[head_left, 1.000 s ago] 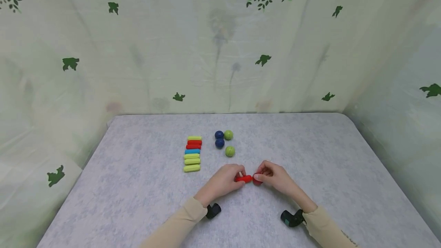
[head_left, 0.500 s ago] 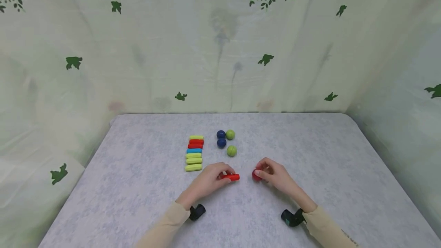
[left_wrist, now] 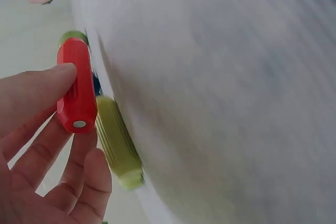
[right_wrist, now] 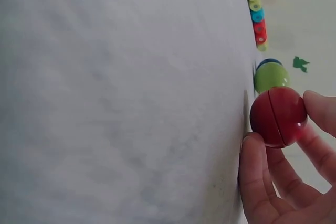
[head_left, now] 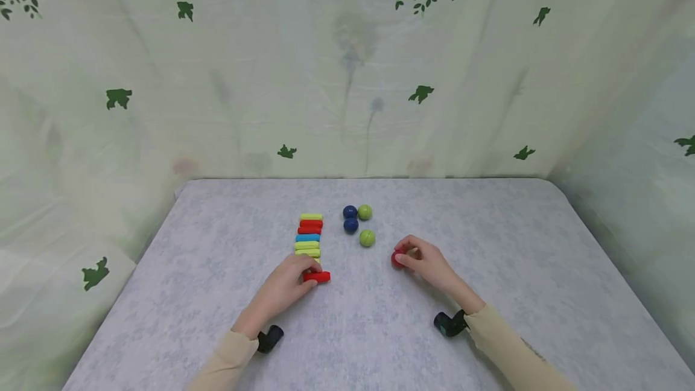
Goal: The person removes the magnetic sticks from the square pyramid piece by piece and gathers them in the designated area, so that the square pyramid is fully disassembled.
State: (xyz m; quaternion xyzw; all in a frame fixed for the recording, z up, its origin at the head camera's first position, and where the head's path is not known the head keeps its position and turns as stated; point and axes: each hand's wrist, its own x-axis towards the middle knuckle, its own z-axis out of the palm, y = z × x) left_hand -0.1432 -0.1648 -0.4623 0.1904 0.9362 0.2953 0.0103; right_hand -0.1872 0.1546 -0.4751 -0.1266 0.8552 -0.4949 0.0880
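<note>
My left hand (head_left: 288, 285) pinches a red stick (head_left: 317, 277) at the near end of a row of coloured sticks (head_left: 308, 236) on the grey table (head_left: 217, 294). In the left wrist view the red stick (left_wrist: 76, 92) sits between thumb and fingers, just beside a green stick (left_wrist: 118, 141). My right hand (head_left: 429, 264) holds a red ball (head_left: 397, 259) in its fingertips, right of a green ball (head_left: 367, 238). The right wrist view shows the red ball (right_wrist: 278, 116) gripped by thumb and fingers, with the green ball (right_wrist: 270, 76) behind it.
Two dark blue balls (head_left: 350, 219) and another green ball (head_left: 365, 212) lie beyond the near green ball. A leaf-print curtain (head_left: 347, 65) hangs behind and beside the table. Grey tabletop spreads left, right and near me.
My hands have parted: the left carried the red stick left and away to the near end of the stick row. The right moved the red ball slightly forward toward the green ball.
</note>
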